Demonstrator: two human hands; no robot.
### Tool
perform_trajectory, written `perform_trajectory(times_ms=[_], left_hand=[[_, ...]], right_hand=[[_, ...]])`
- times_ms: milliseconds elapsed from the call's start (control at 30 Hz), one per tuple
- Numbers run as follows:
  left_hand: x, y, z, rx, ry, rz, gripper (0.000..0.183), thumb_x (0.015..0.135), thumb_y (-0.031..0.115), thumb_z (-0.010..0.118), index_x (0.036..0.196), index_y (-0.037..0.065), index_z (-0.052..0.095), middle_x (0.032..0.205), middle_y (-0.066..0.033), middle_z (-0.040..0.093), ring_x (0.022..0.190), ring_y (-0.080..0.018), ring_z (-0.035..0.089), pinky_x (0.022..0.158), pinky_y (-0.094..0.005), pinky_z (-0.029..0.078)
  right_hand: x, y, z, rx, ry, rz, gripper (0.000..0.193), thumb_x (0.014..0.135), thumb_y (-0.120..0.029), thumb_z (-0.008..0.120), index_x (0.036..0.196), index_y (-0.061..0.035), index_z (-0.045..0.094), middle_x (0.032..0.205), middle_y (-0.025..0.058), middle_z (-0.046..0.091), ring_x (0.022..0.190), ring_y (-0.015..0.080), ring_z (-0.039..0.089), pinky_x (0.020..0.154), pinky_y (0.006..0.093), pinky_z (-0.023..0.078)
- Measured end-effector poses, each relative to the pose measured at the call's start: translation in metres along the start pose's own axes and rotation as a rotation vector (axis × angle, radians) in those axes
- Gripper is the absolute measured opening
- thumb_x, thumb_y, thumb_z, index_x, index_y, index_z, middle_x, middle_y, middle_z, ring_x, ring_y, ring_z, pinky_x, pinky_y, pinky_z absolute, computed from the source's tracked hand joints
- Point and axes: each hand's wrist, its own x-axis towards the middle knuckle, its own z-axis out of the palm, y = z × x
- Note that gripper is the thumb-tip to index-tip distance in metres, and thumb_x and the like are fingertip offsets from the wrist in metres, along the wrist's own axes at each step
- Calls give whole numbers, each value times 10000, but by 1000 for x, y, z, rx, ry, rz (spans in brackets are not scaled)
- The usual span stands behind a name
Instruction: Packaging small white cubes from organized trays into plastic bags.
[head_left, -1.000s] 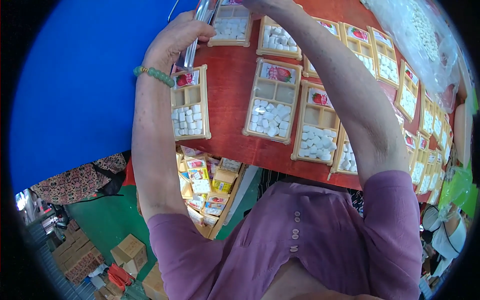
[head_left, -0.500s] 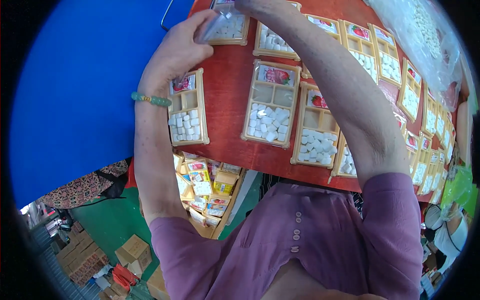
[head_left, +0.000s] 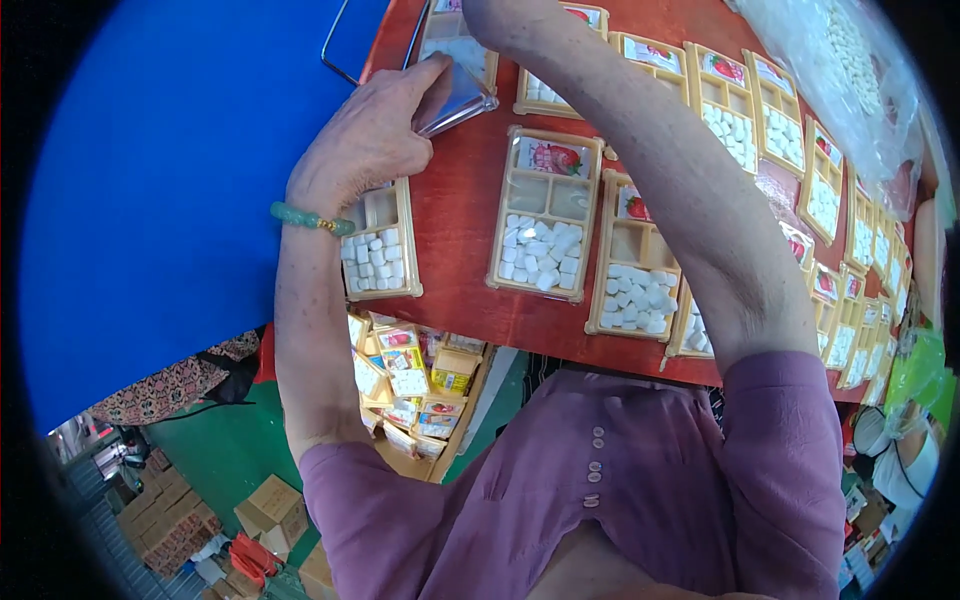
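Observation:
My left hand (head_left: 372, 135), with a green bead bracelet at the wrist, is closed on the edge of a clear plastic lid (head_left: 465, 98). It holds the lid tilted at the near end of a cream tray (head_left: 490, 68) of small white marshmallow-like pieces. My right hand (head_left: 497, 18) reaches to the top edge over the same tray, and its fingers are hidden. Partly under my left wrist lies another tray (head_left: 410, 240) of white pieces. To its right a lidded tray (head_left: 545, 210) holds white pieces, two bare compartments and a strawberry-printed packet.
More filled trays (head_left: 635, 290) spread rightward across the red table (head_left: 455, 250). A large clear bag (head_left: 850, 70) of white pieces lies at the far right. Below the table edge stands a carton (head_left: 455, 440) of packed trays. Blue sheeting (head_left: 180, 200) covers the left side.
My left hand has moved nearer to me and slightly right, bringing the clear lid down and turning it. My right arm has barely shifted.

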Motion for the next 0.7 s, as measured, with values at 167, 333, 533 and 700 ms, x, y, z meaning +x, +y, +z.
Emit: perform_trajectory(times_ms=[167, 333, 533, 700], left_hand=[[-9, -10, 2, -42, 26, 18, 536, 631, -61, 518, 1162, 7, 506, 960, -239, 613, 945, -391, 562, 834, -448, 461], [2, 3, -6, -114, -98, 1, 431, 618, -47, 527, 1046, -4, 507, 904, -222, 580, 925, -400, 529, 812, -458, 438], [-7, -14, 2, -83, -31, 40, 648, 566, -59, 554, 1205, 27, 493, 1074, -245, 551, 1043, -419, 499, 913, -428, 411], [3, 17, -14, -63, -266, -138, 859, 534, -43, 560, 1369, 24, 370, 1304, -232, 455, 1245, -379, 394, 1074, -387, 306]], right_hand=[[-36, -42, -27, -485, 240, -53, 222, 786, -126, 542, 896, -4, 691, 970, 195, 629, 830, 284, 632, 677, 372, 505], [-19, -9, -13, -170, -12, -141, 286, 803, -168, 634, 1042, -10, 643, 857, 104, 676, 817, 229, 660, 734, 401, 485], [-11, -14, 18, -51, -58, -29, 226, 767, -202, 629, 949, -94, 709, 1011, 99, 671, 965, 253, 625, 885, 464, 416], [-28, -12, -26, -83, -164, -101, 309, 729, -256, 678, 995, -101, 710, 1050, 118, 657, 1029, 254, 596, 956, 499, 340]])
